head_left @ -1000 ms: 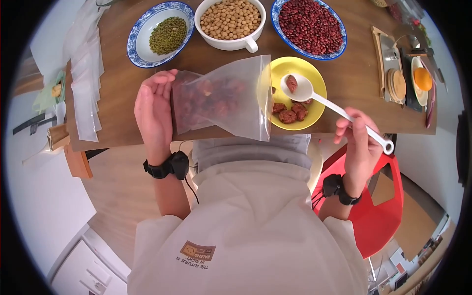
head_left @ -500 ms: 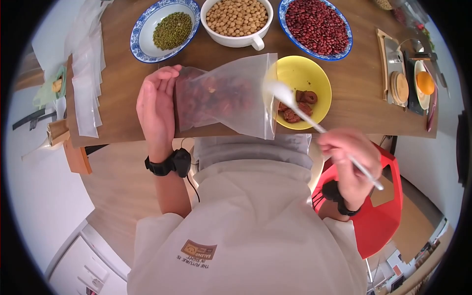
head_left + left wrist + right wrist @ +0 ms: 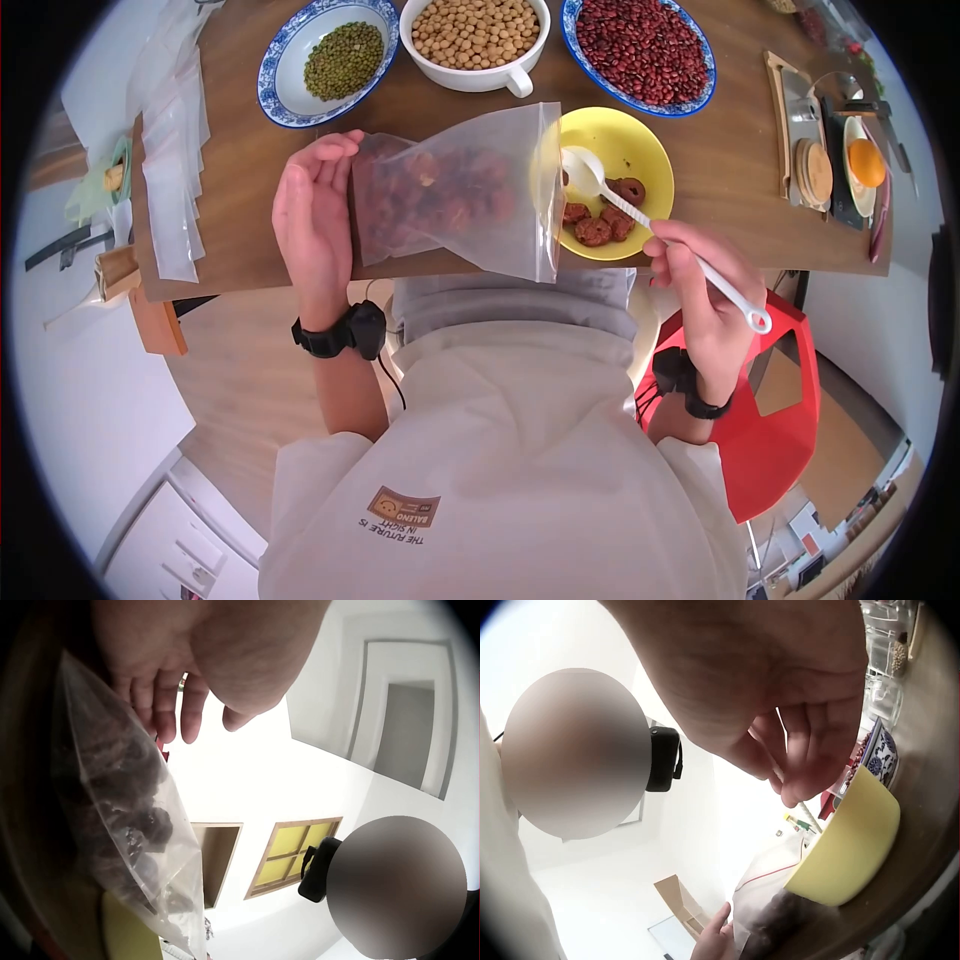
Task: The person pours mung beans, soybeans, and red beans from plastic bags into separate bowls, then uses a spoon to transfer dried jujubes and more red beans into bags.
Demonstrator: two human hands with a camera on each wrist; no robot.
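My right hand (image 3: 705, 300) pinches the handle of a white long-handled spoon (image 3: 628, 207) between thumb and fingers. The spoon's head dips into a yellow bowl (image 3: 635, 138), among several wrinkled red-brown dried fruit pieces (image 3: 593, 232), one with a hole through it. A clear zip bag (image 3: 485, 240) with more dark red pieces lies on its side, its mouth overlapping the bowl's left rim in the head view. Beside the bag's closed end my left hand (image 3: 315, 215) rests with loosely bent fingers, gripping nothing. In the left wrist view the fingers (image 3: 166, 712) hang near the bag.
Along the back stand a blue-patterned dish (image 3: 280, 85) of green beans, a white handled bowl (image 3: 475, 82) of chickpeas and a blue-rimmed dish (image 3: 590, 75) of red beans. Flat empty bags (image 3: 170, 190) lie at left. A wooden-lidded jar (image 3: 812, 172) sits right. The table edge runs close by.
The spoon held a fruit piece over the yellow bowl, blurred close to the bag's mouth, and is now lowered into the bowl. My left hand and the bag stay nearly in place.
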